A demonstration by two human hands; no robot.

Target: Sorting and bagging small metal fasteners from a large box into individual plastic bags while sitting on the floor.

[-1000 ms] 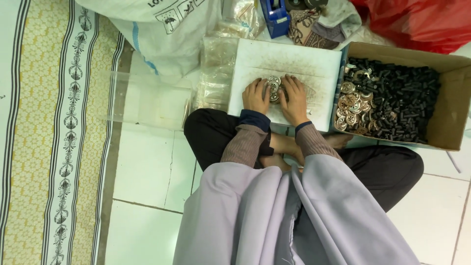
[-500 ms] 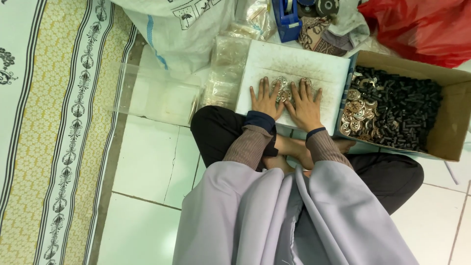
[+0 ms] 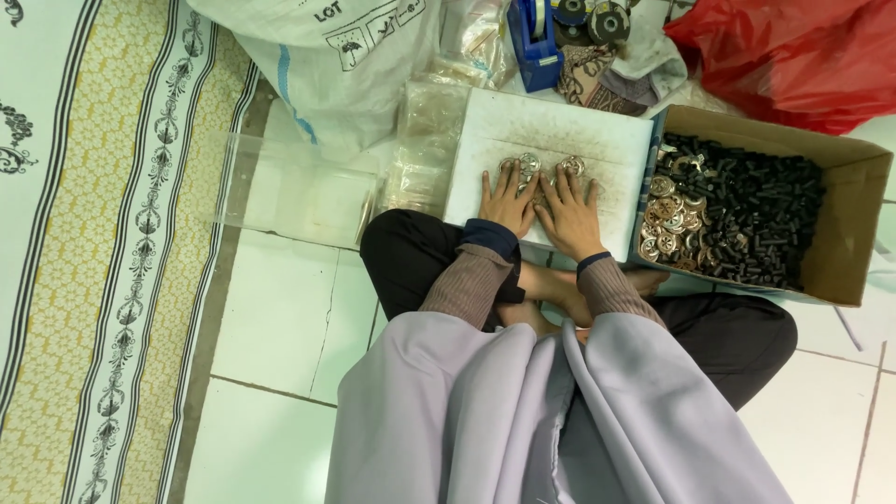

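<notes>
Ideally, the metal buttons [image 3: 544, 167] should be kept together under the left hand [image 3: 509, 198] and right hand [image 3: 569, 213], both spread flat on the white board [image 3: 560, 126], so none is pushed off.

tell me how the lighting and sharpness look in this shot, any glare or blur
Head view: soft, even light with only faint shadows under the left hand and right hand on the white board; mild sheen on the clear plastic bags and metal discs; the frame is fairly sharp, with the black parts in the cardboard box reading as a dark mass.
</notes>
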